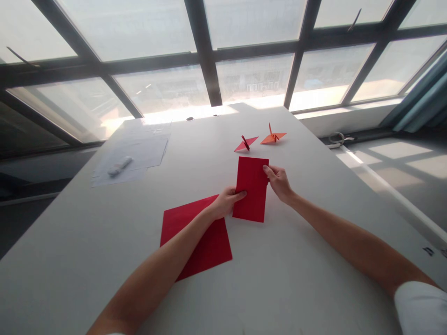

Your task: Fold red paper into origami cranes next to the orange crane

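A red rectangle of folded paper (252,193) is held up above the white table between both hands. My left hand (226,201) grips its lower left edge, thumb lying across the front. At its upper right edge, my right hand (278,181) pinches the paper between thumb and fingers. The fingers behind the sheet are hidden. A larger red sheet of paper (202,246) lies flat on the table, partly covered by my left forearm. Beyond the hands stand a red paper crane (246,143) and an orange paper crane (273,137).
White sheets of paper (150,151) lie at the table's far left, with a small whitish object (120,166) on them. The white table (296,279) reaches towards large windows (254,79). On the right, a coiled cable (337,138) lies beyond the table edge.
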{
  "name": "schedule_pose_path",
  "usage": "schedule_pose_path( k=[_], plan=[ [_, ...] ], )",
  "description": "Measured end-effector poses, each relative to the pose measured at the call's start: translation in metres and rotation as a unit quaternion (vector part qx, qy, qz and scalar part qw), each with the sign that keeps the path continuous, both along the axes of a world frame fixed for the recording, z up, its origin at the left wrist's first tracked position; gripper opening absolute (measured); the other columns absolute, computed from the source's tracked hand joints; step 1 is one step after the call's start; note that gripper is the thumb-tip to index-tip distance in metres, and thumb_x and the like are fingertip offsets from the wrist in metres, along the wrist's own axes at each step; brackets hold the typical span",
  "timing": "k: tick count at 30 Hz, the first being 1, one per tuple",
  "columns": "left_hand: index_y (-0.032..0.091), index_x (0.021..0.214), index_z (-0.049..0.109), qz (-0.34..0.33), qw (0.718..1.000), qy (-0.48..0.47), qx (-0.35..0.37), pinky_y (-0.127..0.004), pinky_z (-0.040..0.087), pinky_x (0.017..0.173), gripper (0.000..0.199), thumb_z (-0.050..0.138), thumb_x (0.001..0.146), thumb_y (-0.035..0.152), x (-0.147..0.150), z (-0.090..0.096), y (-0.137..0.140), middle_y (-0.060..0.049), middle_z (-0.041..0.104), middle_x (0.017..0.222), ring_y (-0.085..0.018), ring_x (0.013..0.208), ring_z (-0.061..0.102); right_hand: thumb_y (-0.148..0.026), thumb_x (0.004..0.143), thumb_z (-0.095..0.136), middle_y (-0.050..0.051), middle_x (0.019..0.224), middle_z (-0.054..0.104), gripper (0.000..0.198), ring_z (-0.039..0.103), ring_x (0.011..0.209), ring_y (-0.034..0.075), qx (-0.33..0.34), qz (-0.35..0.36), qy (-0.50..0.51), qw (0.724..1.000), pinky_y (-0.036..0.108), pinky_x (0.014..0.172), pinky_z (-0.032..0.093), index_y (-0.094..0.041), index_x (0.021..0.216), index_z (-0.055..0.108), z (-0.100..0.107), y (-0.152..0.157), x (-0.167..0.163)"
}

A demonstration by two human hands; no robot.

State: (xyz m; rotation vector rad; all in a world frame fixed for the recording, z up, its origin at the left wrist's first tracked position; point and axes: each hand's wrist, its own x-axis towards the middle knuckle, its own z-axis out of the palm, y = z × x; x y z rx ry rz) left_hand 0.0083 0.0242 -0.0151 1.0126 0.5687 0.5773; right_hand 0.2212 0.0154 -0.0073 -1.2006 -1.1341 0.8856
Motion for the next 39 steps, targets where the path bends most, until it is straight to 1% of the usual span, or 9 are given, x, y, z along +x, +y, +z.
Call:
schedule_pose_path(
  k=[6,12,18,20,22,26,30,34,39],
  plan=[
    [0.01,0.107,0.073,-0.007,1.0,0.017,-0.001,-0.039,0.056,0.083,0.035,0.076,0.08,0.032,0.0,0.0,0.0,-0.017,0.073,0.105,-0.029,0.091,0.072,-0.053,0.085,0.056,0.0,0.059,0.049,0.041,0.044,0.051,0.011,0.005,-0.011,0.031,0.999,0.024,0.045,0.038,-0.019,0.061,0.054,0.003,0.004,0.006],
    [0.01,0.105,0.073,-0.003,1.0,0.03,-0.007,-0.041,0.055,0.084,0.036,0.079,0.077,0.032,0.0,0.001,-0.001,-0.016,0.074,0.102,-0.03,0.091,0.072,-0.042,0.086,0.053,-0.001,0.056,0.045,0.035,0.042,0.051,0.011,0.013,-0.017,0.051,0.998,0.023,0.046,0.038,-0.019,0.059,0.05,0.003,0.006,0.008],
    [0.009,0.105,0.073,-0.01,0.999,0.031,-0.013,-0.042,0.056,0.085,0.035,0.079,0.078,0.031,-0.001,-0.003,0.001,-0.017,0.074,0.102,-0.031,0.091,0.072,-0.05,0.085,0.054,0.0,0.055,0.047,0.042,0.043,0.05,0.011,0.004,-0.046,0.052,0.998,0.022,0.044,0.036,-0.019,0.057,0.049,0.004,0.006,0.009],
    [0.008,0.106,0.072,0.013,1.0,0.013,-0.022,-0.045,0.055,0.088,0.036,0.079,0.078,0.03,-0.001,-0.004,0.002,-0.018,0.073,0.104,-0.032,0.095,0.071,-0.059,0.086,0.051,0.002,0.061,0.055,0.046,0.049,0.055,0.012,-0.009,-0.016,0.062,0.998,0.022,0.045,0.037,-0.018,0.065,0.056,0.005,0.002,0.008],
    [0.007,0.107,0.071,0.061,0.997,-0.027,-0.032,-0.049,0.054,0.093,0.037,0.079,0.078,0.03,0.0,-0.005,0.002,-0.019,0.072,0.108,-0.034,0.099,0.07,-0.066,0.086,0.045,0.006,0.068,0.062,0.054,0.055,0.06,0.014,-0.037,0.044,0.06,0.997,0.022,0.046,0.037,-0.016,0.073,0.061,0.004,-0.004,0.004],
    [0.007,0.11,0.069,0.144,0.985,-0.092,-0.041,-0.054,0.048,0.102,0.039,0.077,0.08,0.031,0.001,-0.005,0.002,-0.02,0.07,0.114,-0.035,0.108,0.067,-0.065,0.083,0.054,0.003,0.057,0.058,0.054,0.05,0.053,0.012,-0.064,0.149,-0.045,0.986,0.023,0.047,0.033,-0.016,0.06,0.059,0.001,-0.017,-0.006],
    [0.008,0.108,0.069,0.186,0.976,-0.105,-0.049,-0.054,0.047,0.105,0.039,0.079,0.078,0.029,0.002,-0.005,0.003,-0.019,0.07,0.114,-0.035,0.111,0.065,-0.057,0.083,0.058,-0.002,0.049,0.048,0.051,0.042,0.048,0.01,-0.045,0.155,-0.093,0.983,0.024,0.047,0.029,-0.017,0.053,0.054,-0.004,-0.022,-0.012],
    [0.009,0.105,0.069,0.23,0.965,-0.118,-0.037,-0.052,0.048,0.104,0.036,0.079,0.078,0.031,0.002,-0.007,0.006,-0.017,0.072,0.111,-0.034,0.111,0.065,-0.053,0.086,0.057,-0.001,0.052,0.055,0.046,0.044,0.048,0.01,-0.06,0.19,-0.142,0.97,0.023,0.048,0.03,-0.017,0.058,0.061,-0.004,-0.025,-0.012],
    [0.009,0.104,0.069,0.258,0.957,-0.127,-0.025,-0.05,0.049,0.103,0.035,0.078,0.078,0.032,0.0,-0.01,0.01,-0.016,0.072,0.11,-0.032,0.107,0.067,-0.054,0.089,0.054,0.0,0.049,0.055,0.049,0.043,0.046,0.01,-0.064,0.182,-0.17,0.966,0.023,0.047,0.03,-0.016,0.058,0.061,-0.004,-0.029,-0.013]
  ],
)
